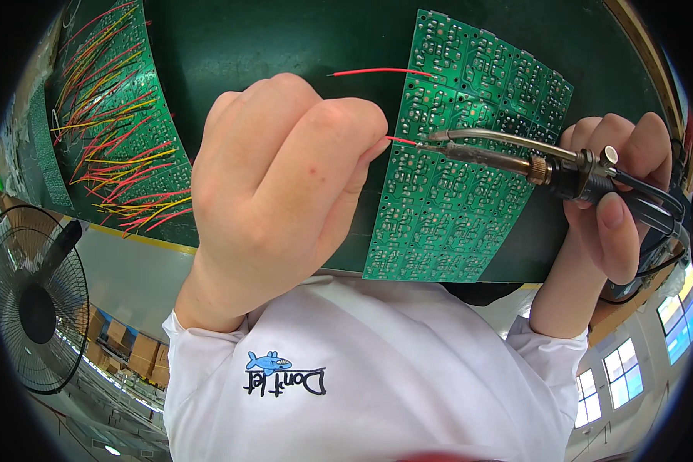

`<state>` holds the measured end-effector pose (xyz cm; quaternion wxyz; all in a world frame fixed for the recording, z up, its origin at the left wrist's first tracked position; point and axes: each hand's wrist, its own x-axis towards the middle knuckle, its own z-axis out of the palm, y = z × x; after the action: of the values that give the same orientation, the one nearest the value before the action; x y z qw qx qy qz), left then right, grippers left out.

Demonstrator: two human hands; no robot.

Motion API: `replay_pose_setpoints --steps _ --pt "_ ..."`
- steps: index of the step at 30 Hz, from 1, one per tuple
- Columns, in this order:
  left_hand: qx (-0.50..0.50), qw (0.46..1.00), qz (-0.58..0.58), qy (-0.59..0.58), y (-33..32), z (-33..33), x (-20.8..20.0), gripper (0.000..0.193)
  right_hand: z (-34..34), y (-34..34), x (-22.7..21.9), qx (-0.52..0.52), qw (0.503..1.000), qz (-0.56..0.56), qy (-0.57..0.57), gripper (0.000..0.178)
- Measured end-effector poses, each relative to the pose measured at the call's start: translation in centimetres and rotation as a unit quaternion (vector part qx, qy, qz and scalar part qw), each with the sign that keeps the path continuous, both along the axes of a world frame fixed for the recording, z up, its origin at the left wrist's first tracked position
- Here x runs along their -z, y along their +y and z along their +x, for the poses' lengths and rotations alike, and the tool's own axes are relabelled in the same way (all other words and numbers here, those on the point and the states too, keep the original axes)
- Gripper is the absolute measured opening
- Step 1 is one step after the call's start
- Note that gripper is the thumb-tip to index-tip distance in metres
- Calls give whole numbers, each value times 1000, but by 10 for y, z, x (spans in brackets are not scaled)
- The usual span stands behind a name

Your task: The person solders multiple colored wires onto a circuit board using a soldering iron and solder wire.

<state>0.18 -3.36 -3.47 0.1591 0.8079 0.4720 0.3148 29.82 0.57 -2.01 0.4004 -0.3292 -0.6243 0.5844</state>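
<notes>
My left hand (281, 173) is closed in a pinch on a short red wire (403, 141), whose bare end meets the green circuit board panel (439, 231). In my right hand (620, 158) is a soldering iron (489, 158) with a curved metal feed tube (497, 136) clamped along it. The iron's tip and the tube's end come together at the wire's end, on the panel's left side. Higher up, a second red wire (377, 71) is joined to the panel and sticks out leftward. My left fingertips are partly hidden behind the hand.
At the left of the dark green work surface (246, 38) lies another green board (155, 115) bearing many red and yellow wires (123, 165). Black cables (662, 208) trail from the iron at the right. A black fan (37, 312) and cardboard boxes (142, 354) stand beyond the table, lower left.
</notes>
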Motion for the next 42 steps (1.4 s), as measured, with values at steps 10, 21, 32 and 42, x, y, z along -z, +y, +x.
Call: replay_pose_setpoints --steps 10,21,32,42 --pt "4 1000 -3 -1 1 2 -1 8 11 2 0 -1 997 -53 59 32" --pt "0 1000 -23 5 4 4 -11 6 9 7 -1 -4 997 -44 62 30" --pt "-81 994 -21 -71 -3 -3 -19 7 13 11 -1 -6 997 -47 54 25" --pt "5 992 -24 -122 -33 -4 -8 15 1 4 -1 -34 996 -46 67 29"
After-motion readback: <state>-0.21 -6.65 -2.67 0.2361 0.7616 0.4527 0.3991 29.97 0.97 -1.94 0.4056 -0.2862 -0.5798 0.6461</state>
